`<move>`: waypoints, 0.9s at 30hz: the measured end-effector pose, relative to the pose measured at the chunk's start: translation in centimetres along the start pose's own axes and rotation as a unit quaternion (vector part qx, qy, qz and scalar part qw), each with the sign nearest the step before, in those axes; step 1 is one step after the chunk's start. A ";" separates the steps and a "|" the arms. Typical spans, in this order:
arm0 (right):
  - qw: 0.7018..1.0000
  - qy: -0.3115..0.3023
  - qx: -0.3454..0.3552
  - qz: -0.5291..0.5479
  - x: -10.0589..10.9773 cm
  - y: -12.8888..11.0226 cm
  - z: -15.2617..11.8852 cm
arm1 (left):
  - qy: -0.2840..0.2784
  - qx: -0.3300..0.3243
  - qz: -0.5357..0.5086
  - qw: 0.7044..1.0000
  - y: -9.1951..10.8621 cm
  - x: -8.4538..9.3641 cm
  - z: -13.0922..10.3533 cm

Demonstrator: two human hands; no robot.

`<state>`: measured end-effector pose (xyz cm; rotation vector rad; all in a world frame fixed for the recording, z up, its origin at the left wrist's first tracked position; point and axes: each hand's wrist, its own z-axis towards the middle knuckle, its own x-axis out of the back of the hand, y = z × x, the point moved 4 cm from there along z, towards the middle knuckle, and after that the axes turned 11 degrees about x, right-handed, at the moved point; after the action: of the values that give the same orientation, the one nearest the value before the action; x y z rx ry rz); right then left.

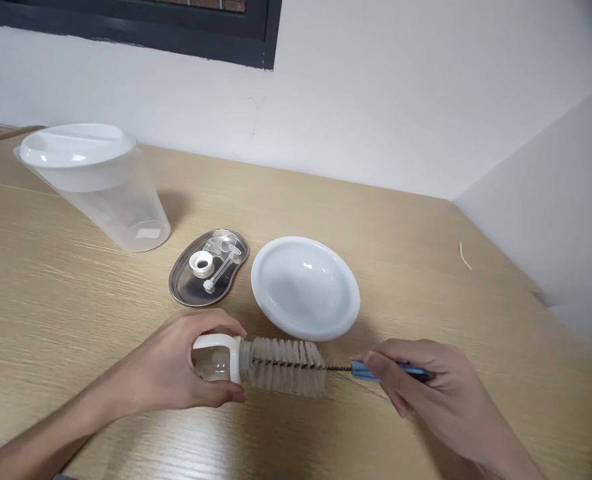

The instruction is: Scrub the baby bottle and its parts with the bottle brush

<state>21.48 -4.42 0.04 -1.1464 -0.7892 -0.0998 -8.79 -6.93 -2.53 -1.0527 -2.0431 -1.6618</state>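
Note:
My left hand (pixel 191 367) is wrapped round a small baby bottle (pixel 217 363) with a white handled frame, lying sideways with its mouth to the right. My right hand (pixel 426 387) grips the blue handle of a bottle brush (pixel 289 365). The brush's tip reaches the bottle's mouth, while most of its white bristles show outside; whether the tip is inside I cannot tell. Just beyond the brush sits a white bowl (pixel 306 287). A kidney-shaped metal tray (pixel 181 291) holds a white ring (pixel 201 264) and several clear plastic parts (pixel 223 241).
At the back left of the wooden table (pixel 401 267) stands a translucent pitcher (pixel 121 207) with a white lid. A thin pale strip (pixel 465 255) lies at the right. White walls (pixel 366 93) border the table, with a dark window frame (pixel 176 33) above.

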 end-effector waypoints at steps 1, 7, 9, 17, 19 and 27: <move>1.000 0.008 0.014 -0.010 0.1 -0.2 0.0 | 0.000 -0.001 0.000 1.000 0.0 0.0 0.0; 0.997 0.032 0.064 -0.041 0.3 -0.7 -0.1 | 0.007 -0.047 0.045 0.998 0.5 0.0 0.0; 0.997 0.018 0.067 -0.045 0.3 -0.5 -0.4 | 0.017 -0.058 0.054 0.997 0.5 0.2 0.0; 0.983 0.080 0.128 -0.104 1.8 1.2 -1.3 | 0.057 -0.049 0.075 0.994 -0.5 1.0 0.1; 0.975 0.087 0.166 -0.119 2.0 1.0 -1.1 | 0.071 -0.073 0.078 0.992 -0.4 1.0 0.1; 0.967 0.062 0.190 -0.156 2.1 0.9 -1.2 | 0.149 -0.190 0.088 0.966 -0.2 0.8 -0.2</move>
<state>24.00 -4.37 0.42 -0.6416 -0.8301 -0.2686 -9.55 -6.89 -2.09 -0.9882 -1.4353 -2.0218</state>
